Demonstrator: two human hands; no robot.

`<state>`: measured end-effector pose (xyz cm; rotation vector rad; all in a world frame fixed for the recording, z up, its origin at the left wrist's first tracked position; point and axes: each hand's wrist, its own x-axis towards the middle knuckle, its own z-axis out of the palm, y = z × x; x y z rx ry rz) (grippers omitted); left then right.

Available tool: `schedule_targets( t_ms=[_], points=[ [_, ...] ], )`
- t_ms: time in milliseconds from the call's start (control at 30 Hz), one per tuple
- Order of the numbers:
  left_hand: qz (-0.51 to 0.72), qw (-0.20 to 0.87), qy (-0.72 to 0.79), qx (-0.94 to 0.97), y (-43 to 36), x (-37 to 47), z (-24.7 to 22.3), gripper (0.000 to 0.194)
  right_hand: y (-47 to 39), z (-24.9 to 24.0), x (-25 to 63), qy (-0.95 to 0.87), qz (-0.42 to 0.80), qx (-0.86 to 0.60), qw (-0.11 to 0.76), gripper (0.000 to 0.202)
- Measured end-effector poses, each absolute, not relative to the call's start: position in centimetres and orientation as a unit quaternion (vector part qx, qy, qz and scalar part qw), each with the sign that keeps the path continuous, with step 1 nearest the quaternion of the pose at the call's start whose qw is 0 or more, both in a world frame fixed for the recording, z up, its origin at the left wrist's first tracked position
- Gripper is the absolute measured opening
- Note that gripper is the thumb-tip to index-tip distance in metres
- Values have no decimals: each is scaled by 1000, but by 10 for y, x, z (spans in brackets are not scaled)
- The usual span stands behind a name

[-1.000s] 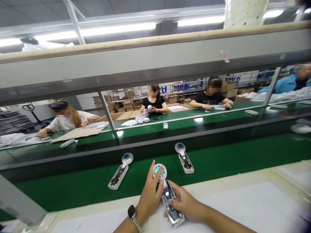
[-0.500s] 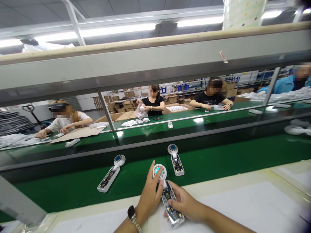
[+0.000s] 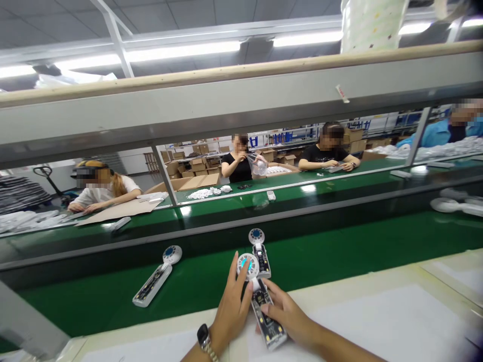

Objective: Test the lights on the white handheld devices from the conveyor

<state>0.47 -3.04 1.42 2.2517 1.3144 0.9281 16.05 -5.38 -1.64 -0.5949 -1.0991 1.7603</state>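
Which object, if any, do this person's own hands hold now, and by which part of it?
A handheld fan. The right hand grips the upper part of its handle; the left hand is at its round head, but whether it grips cannot be told.

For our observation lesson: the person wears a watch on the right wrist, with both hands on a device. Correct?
Wrong wrist: the head view shows the watch on the left. The left hand and right hand are on the device.

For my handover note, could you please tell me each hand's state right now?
Left hand: open, spread over the round head of the handheld device.
Right hand: closed, holding that device by its body.
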Motion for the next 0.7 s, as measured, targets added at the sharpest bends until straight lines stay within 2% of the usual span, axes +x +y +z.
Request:
schedule_targets(
  t_ms=[233, 367, 533, 700],
  points=[
    [308, 172, 459, 815, -28, 4, 8, 51, -22, -13, 187, -451, 615, -257, 594, 78],
    [293, 157, 483, 810, -25, 3, 3, 53, -4, -17, 209, -423, 576, -352, 604, 103],
    [270, 141, 504, 808, -22, 3, -2, 53, 2, -27, 214, -431, 556, -379, 601, 96],
    [270, 125, 519, 801, -16, -2, -11, 53, 2, -29, 210, -365, 571, -367, 637, 111]
  ],
)
